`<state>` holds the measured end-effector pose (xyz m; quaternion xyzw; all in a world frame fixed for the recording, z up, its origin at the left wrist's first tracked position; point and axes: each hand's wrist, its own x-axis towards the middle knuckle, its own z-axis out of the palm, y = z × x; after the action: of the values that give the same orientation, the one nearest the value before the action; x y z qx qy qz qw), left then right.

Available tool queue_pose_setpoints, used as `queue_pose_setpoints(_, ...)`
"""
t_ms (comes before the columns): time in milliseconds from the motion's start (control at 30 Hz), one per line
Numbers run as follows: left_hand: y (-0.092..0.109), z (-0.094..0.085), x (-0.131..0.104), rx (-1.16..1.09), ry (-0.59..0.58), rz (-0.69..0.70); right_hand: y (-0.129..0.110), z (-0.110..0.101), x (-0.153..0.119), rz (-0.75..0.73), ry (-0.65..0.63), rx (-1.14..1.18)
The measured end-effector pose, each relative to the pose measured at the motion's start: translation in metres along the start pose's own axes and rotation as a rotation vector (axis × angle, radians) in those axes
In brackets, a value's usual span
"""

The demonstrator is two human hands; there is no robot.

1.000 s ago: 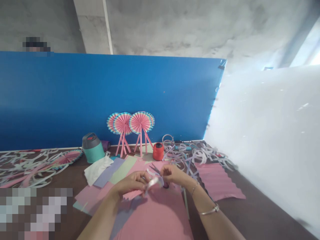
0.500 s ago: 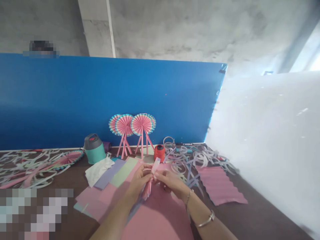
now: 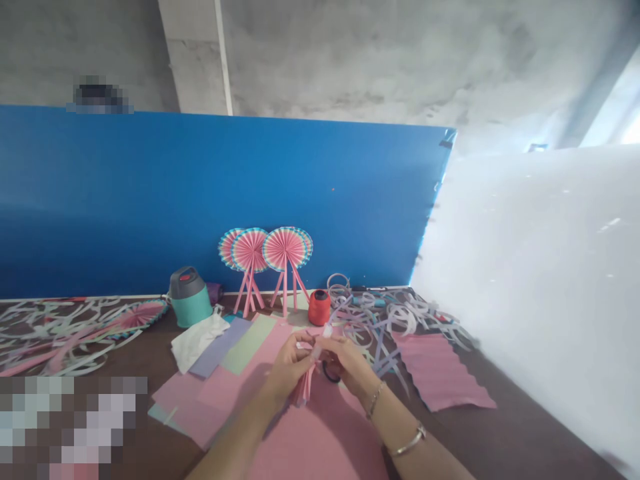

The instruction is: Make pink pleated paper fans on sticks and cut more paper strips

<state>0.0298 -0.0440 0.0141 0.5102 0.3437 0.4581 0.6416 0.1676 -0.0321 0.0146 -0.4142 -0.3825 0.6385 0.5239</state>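
Observation:
A folded, pleated pink paper bundle (image 3: 303,389) hangs between my hands over the pink sheets, its lower pleats spread slightly and its pale end pointing up. My left hand (image 3: 290,363) is closed around its middle from the left. Close against it, my right hand (image 3: 345,357) pinches at the upper part, with fingertips meeting those of the left. A dark loop (image 3: 331,372) shows under my right fingers; its kind cannot be made out. Large pink paper sheets (image 3: 320,437) lie beneath my hands. Just beyond them stands a red thread spool (image 3: 319,308).
Round pink paper fans (image 3: 287,249) on sticks lean against the blue partition (image 3: 325,180). A teal-and-grey flask (image 3: 189,298) and white cloth (image 3: 200,340) stand left. Tangled paper strips (image 3: 400,313) and a creased pink sheet (image 3: 443,370) lie right; another fan (image 3: 140,317) lies far left.
My right hand has shifted slightly up and over the bundle's top, covering more of it. The dark loop now shows beneath it. The bundle stands more upright.

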Motion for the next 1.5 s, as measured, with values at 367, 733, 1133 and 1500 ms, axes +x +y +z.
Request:
queue_pose_setpoints(367,-0.012,0.001,-0.001,0.092,-0.103,-0.028,0.011,-0.033,0.029,0.025,0.262,0.079)
queue_pose_setpoints(733,-0.015,-0.005,0.004,0.029,0.084,-0.038,-0.01,-0.03,0.012,0.034,0.044,-0.298)
queue_pose_setpoints(1133,-0.019,-0.001,0.007,0.043,-0.006,-0.075,-0.005,-0.016,0.008,-0.098,0.156,-0.136)
queue_pose_setpoints(1500,-0.031,-0.006,0.012,0.019,-0.08,-0.101,-0.004,-0.012,0.011,-0.241,0.272,-0.096)
